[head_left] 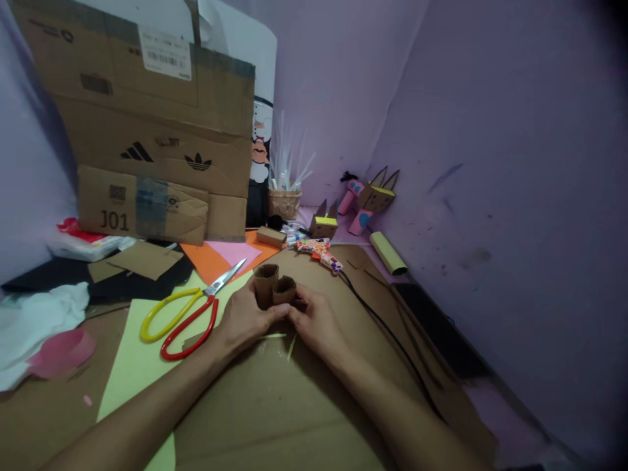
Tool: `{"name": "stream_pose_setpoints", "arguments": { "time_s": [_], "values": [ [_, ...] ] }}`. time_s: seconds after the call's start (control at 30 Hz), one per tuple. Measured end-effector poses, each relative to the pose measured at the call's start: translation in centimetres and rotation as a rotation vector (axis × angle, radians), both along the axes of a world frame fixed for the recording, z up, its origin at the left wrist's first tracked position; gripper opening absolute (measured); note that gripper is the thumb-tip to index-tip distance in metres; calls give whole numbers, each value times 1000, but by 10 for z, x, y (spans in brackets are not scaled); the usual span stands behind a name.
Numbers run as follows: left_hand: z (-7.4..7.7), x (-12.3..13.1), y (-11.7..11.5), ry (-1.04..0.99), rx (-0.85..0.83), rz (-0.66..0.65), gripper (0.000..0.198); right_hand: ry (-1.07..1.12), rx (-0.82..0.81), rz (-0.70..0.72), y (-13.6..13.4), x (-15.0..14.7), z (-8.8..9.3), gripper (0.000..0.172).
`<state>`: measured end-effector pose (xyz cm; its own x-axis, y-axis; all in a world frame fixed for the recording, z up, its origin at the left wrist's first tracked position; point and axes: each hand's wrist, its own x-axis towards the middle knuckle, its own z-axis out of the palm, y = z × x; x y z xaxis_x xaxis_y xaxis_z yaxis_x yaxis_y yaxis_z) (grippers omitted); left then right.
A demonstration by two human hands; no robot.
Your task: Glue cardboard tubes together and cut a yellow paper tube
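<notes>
Two short brown cardboard tubes stand upright side by side in front of me, a taller left tube [265,282] and a lower right tube [284,291]. My left hand [252,314] is closed around the left side of the pair, its thumb pressed across the front. From the other side my right hand [314,317] grips the lower tube, with its thumb close to the left thumb. Just left of my left hand lie scissors [196,314] with one yellow and one red handle, blades apart from the tubes. Parts of both tubes are hidden behind my fingers.
A patterned glue gun [316,252] with a black cord [383,317] lies beyond my right hand. Yellow-green paper [142,366] is under the scissors. Big cardboard sheets [161,131] lean at the back left. A rolled green tube [388,254] rests by the right wall.
</notes>
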<state>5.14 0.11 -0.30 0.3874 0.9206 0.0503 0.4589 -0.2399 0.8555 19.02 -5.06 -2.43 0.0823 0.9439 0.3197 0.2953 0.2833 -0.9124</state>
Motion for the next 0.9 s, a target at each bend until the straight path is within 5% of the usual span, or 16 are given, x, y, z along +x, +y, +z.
{"name": "stream_pose_setpoints", "arguments": {
  "time_s": [0.37,0.47,0.53,0.73,0.9],
  "values": [
    [2,-6,-13,-117,-47,18,38,-118,-23,6,-15,-9,24,38],
    [3,-8,-15,-98,-56,32,35,-82,-100,87,-16,1,26,47],
    [2,-8,-14,-96,-84,31,35,-140,-164,3,-10,16,32,44],
    [-2,-9,-11,-101,-148,27,36,-517,-165,-298,51,83,81,25],
    [1,-5,-12,-124,-196,56,37,-821,-269,-299,133,94,101,15]
  ]
}}
